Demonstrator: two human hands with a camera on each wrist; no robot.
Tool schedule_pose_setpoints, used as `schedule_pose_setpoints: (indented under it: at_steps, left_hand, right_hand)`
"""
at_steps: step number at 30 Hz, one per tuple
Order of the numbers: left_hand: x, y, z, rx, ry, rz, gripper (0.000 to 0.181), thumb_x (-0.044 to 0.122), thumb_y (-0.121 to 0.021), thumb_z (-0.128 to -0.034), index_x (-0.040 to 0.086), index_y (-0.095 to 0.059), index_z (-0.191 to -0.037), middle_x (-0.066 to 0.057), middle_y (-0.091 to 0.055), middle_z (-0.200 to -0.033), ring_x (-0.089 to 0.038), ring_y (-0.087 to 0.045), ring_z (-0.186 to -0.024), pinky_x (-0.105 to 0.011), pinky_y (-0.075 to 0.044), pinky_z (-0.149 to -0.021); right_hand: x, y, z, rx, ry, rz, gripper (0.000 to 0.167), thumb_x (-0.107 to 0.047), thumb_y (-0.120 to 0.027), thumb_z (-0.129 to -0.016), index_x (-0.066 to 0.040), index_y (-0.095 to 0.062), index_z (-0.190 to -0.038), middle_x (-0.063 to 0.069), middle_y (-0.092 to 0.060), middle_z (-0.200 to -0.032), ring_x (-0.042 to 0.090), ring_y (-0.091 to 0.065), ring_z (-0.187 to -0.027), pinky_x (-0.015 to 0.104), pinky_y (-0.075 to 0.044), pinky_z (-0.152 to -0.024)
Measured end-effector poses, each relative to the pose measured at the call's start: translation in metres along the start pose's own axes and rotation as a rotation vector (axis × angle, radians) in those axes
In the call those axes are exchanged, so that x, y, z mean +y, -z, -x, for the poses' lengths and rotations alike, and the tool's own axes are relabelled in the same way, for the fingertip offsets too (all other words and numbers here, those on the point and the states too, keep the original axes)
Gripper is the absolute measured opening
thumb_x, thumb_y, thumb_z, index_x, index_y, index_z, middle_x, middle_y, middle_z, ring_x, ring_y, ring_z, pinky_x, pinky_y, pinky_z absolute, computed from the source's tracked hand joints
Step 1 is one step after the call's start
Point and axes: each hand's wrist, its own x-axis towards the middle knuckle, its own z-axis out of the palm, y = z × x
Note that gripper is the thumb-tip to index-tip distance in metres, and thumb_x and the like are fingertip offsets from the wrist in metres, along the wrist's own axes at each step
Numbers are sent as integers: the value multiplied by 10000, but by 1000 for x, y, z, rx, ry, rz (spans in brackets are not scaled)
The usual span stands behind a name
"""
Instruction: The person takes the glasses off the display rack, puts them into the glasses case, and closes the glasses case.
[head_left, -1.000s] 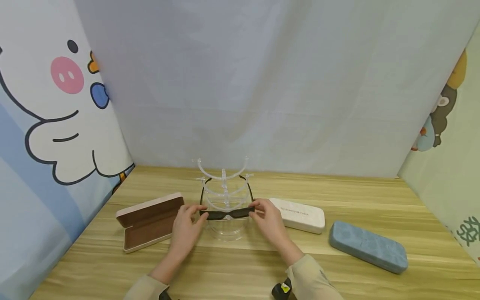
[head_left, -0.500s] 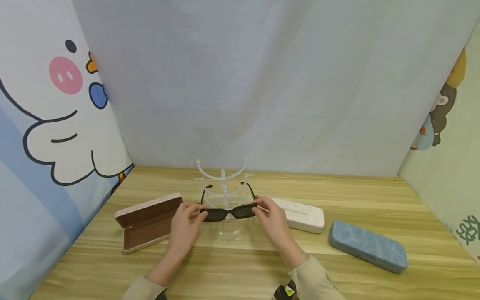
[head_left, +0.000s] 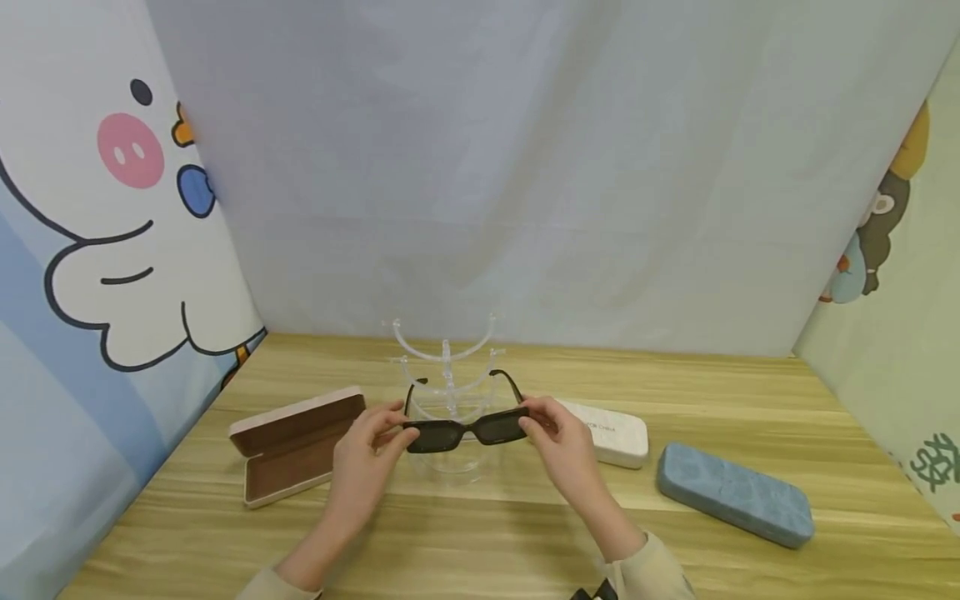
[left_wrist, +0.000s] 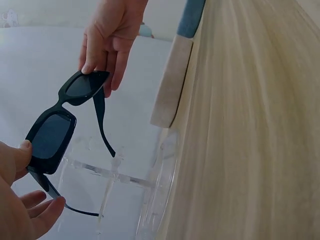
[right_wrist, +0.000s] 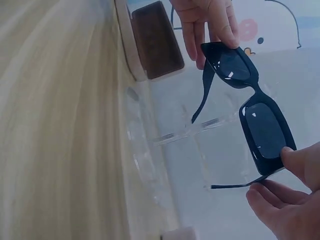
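Note:
Black sunglasses [head_left: 438,436] with dark lenses are held between my two hands, their temples unfolded and pointing away from me. My left hand [head_left: 367,454] pinches the left end of the frame between thumb and fingers. At the opposite end, my right hand [head_left: 564,446] pinches the other corner the same way. Just behind the sunglasses stands a clear display stand [head_left: 447,367] with several curved arms. In the left wrist view the temple tips are close to the stand [left_wrist: 114,176]; whether they touch it I cannot tell.
An opened glasses case [head_left: 300,450] with brown lining lies on the left. Partly behind my right hand is a closed cream case [head_left: 622,435], and further right a closed blue case [head_left: 735,493]. A grey cloth wall [head_left: 525,167] closes off the wooden table's [head_left: 480,550] back.
Both hands have drawn the sunglasses toward me and slightly right, off the stand's front. The lenses have tilted to face upward more, and the right end sits higher than the left.

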Motion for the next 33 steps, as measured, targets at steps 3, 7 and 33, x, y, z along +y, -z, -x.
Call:
schedule_pose_setpoints:
  at_steps: [3, 7, 33]
  left_hand:
    - [8, 2, 3, 21, -15, 15, 125, 132, -705, -781, 80, -650, -880, -41, -599, -1166, -186, -635, -933, -196, -522, -734]
    - [15, 4, 6, 32, -35, 36, 138, 134, -701, -782, 76, -639, -890, -43, -602, -1153, -188, -625, -952, -202, -530, -711]
    - [46, 12, 23, 17, -124, 184, 110, 72, -704, -760, 71, -679, -867, -61, -644, -976, -29, -606, -883, -205, -528, -731]
  right_hand:
    - [-7, 5, 4, -3, 13, -5, 180, -89, -598, -871, -49, -627, -1045, 117, -592, -1191, 222, -600, -1030, 212, -510, -798]
    - [-17, 11, 9, 13, 33, 18, 194, -132, -609, -869, -85, -633, -1055, 79, -631, -1107, 183, -617, -989, 211, -513, -786]
    - [-50, 34, 37, 61, 128, 297, 205, -309, -564, -894, -168, -635, -1026, -13, -661, -1002, 138, -643, -894, 236, -541, -700]
